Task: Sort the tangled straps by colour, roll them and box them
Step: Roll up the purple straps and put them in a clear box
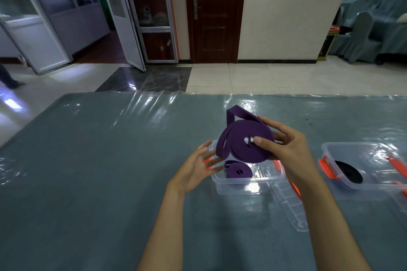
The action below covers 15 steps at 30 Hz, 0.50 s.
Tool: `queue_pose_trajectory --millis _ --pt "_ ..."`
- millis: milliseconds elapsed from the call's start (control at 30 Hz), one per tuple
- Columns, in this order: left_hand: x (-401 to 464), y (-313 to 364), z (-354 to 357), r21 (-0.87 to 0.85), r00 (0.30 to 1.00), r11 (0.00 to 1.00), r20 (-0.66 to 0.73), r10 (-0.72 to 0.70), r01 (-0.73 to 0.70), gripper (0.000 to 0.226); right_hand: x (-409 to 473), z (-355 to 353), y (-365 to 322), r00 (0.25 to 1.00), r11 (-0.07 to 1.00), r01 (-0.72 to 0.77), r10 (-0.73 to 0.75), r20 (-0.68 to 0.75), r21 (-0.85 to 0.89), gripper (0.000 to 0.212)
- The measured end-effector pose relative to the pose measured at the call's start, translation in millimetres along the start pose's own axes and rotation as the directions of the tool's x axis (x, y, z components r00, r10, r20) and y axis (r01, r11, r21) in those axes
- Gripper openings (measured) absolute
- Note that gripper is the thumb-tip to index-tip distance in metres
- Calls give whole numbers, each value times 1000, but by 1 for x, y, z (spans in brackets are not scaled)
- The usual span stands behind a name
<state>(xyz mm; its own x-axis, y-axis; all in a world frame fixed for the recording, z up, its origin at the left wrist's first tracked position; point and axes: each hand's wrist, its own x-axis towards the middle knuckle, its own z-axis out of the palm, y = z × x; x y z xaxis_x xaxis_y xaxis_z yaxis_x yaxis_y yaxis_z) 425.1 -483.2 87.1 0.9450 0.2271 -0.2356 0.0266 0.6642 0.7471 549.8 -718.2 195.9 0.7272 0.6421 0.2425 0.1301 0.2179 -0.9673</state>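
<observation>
A: Status on the hands?

B: Right hand [293, 149] pinches the big purple roll [245, 142], thumb on its face by the core, fingers behind it and mostly hidden. Roll is loose, outer turns sag, tail loops up at 12 o'clock. Left hand [198, 168] is spread, fingers straight, at the roll's 8 o'clock; contact with the roll or box rim, can't tell.

A: Where's the roll?

B: In the air over the clear box [246, 182]. A small purple roll [239, 171] lies inside.

A: Anything else?

B: Second box [361, 167] at 3 o'clock holds a black roll [349, 171]; its right side is cut off by the frame. A clear lid [290, 202] lies at 5 o'clock of the first box, partly under the right forearm. Orange clips [327, 168], glare on the table [88, 160] cover.
</observation>
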Motion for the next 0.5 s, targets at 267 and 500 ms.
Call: queue_pose_trajectory --millis 267,500 --pt "6 -11 1 -127 999 991 1 40 -39 59 0 -3 -2 1000 1000 -19 19 9 -10 61" --pt "14 -21 15 -58 973 979 -116 -199 193 45 -2 -2 -2 987 995 -61 72 142 -78 59"
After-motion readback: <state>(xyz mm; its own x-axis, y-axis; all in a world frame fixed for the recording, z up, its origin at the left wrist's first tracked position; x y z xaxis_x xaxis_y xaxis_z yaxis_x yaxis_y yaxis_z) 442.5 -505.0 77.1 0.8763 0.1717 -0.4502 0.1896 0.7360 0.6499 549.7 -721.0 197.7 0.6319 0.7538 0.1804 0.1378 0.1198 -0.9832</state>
